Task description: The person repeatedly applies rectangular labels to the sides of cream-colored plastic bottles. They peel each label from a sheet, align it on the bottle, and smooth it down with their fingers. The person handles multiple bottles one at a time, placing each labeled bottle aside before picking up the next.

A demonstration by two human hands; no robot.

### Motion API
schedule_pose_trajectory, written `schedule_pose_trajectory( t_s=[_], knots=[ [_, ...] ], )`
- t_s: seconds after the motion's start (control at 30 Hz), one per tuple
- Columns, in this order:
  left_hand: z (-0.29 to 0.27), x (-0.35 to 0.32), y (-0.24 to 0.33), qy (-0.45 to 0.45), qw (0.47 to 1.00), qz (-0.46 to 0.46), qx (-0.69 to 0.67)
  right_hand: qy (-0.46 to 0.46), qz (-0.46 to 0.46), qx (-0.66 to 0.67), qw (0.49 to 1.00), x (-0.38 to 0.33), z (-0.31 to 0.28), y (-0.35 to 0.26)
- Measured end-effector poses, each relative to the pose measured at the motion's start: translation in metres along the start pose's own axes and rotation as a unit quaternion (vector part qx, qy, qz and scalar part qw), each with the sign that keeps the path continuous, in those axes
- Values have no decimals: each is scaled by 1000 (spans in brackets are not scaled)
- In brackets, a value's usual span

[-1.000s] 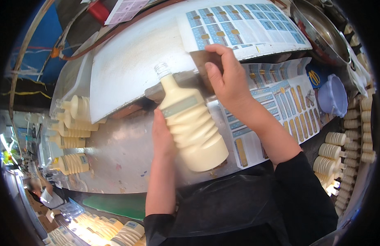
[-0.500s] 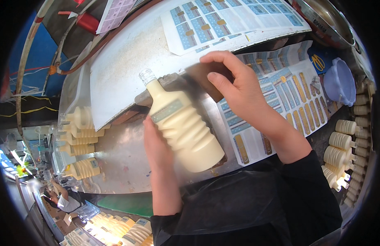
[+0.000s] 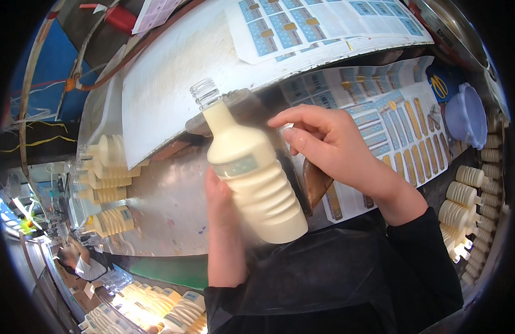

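My left hand (image 3: 221, 209) is wrapped round the left side of a cream plastic bottle (image 3: 260, 192) with ribbed sides and a clear threaded neck. The bottle leans with its neck toward the table's far side. A pale blue-grey label (image 3: 236, 166) lies across its shoulder. Just right of the bottle is my right hand (image 3: 330, 139), index finger and thumb bent close together with a small white bit between them. Out from under its palm sticks a brown flat piece (image 3: 316, 186), apparently held by the curled lower fingers, which are partly hidden.
Label sheets (image 3: 405, 119) lie to the right, and more sheets (image 3: 318, 28) on the white board. Beyond the bottle is a grey lump (image 3: 199, 123). Cream bottles (image 3: 110, 220) stand left, with others (image 3: 460, 206) right near a purple basin (image 3: 466, 114). Far left, another person (image 3: 85, 261) works.
The bottle has tilted more upright and shifted slightly toward me. My right hand has come lower, and the brown piece has swung from beyond its fingertips to beneath the palm.
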State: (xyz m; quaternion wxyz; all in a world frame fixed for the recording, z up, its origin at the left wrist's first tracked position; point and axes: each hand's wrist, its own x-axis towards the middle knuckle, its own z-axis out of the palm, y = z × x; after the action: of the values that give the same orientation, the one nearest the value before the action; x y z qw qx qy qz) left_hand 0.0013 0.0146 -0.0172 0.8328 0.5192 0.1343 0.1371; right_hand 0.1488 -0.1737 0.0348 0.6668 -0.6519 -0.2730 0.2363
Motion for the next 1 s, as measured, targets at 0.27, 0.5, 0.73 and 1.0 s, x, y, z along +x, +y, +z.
schedule_pose_trajectory(
  t_s=[0.27,0.5,0.73,1.0],
  knots=[
    [9,0,6,10,999,-6,-32,6,-141,-95,985,-9,8,-15],
    [10,-4,4,9,1000,19,-5,45,-194,-180,963,-6,13,-18],
    [18,-7,12,30,999,22,2,59,-222,-223,947,-4,20,-22],
    [30,-4,23,78,996,-20,28,71,-144,-199,967,2,31,-20]
  ],
)
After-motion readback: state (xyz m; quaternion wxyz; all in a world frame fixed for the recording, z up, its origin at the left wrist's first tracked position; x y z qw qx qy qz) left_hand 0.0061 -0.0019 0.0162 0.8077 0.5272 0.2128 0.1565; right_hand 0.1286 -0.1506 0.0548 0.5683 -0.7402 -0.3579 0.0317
